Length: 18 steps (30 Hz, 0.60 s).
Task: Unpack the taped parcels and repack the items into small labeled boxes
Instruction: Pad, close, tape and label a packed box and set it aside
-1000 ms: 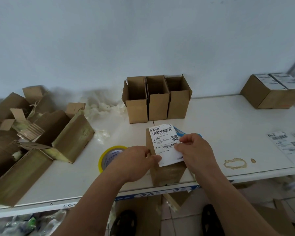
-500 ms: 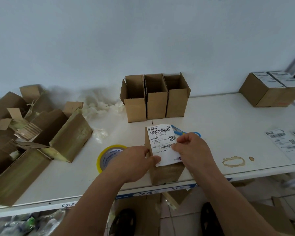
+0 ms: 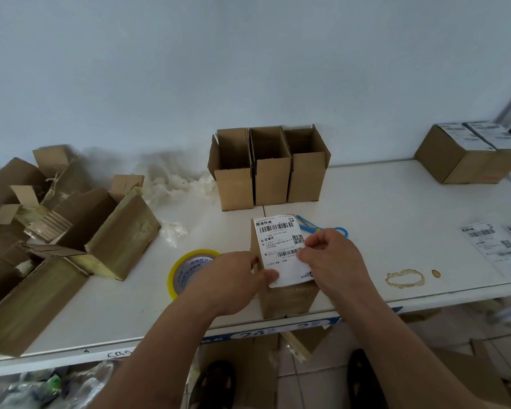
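Label (image 3: 281, 246) white, barcoded, half-stuck on small brown box (image 3: 288, 299).

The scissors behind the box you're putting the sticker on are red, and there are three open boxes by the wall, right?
Not quite: the scissors are blue, as the head view shows. They do lie behind the box being labelled, and three open boxes stand by the wall.

Matt brown cardboard box (image 3: 286, 299) w/ white paper label (image 3: 281, 246); glossy tape roll (image 3: 186, 270).
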Available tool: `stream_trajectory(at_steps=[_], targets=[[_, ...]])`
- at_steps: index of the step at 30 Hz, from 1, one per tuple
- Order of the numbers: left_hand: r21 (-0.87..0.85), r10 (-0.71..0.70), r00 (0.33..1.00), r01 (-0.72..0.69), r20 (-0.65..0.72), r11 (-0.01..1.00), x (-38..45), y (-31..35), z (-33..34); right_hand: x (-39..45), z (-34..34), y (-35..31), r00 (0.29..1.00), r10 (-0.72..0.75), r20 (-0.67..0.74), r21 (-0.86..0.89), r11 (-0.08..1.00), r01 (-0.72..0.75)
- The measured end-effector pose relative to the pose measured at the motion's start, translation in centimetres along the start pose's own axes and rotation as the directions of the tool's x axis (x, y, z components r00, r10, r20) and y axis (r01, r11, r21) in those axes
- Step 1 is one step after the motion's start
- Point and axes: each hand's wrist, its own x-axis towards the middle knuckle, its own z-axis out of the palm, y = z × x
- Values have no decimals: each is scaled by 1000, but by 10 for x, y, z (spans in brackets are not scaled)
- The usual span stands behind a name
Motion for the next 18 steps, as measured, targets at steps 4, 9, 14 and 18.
stream_trajectory(at_steps=[4, 9, 14, 18], targets=[[-3, -6, 1000, 6, -3, 1000, 1, -1, 1, 1, 1, 1, 1000, -8, 4, -18, 1000, 8], [-38, -19, 1000, 19, 13, 999, 1, -4, 1, 2, 3, 2, 1000, -1, 26, -66, 998, 3], [-36, -32, 999, 33, 22, 999, 2, -8, 1, 9, 2, 2, 999, 27, 40, -42, 999, -25], [-39, -24, 999, 25, 30, 999, 2, -8, 1, 16, 1, -1, 998, 31, 50, -36, 999, -29]])
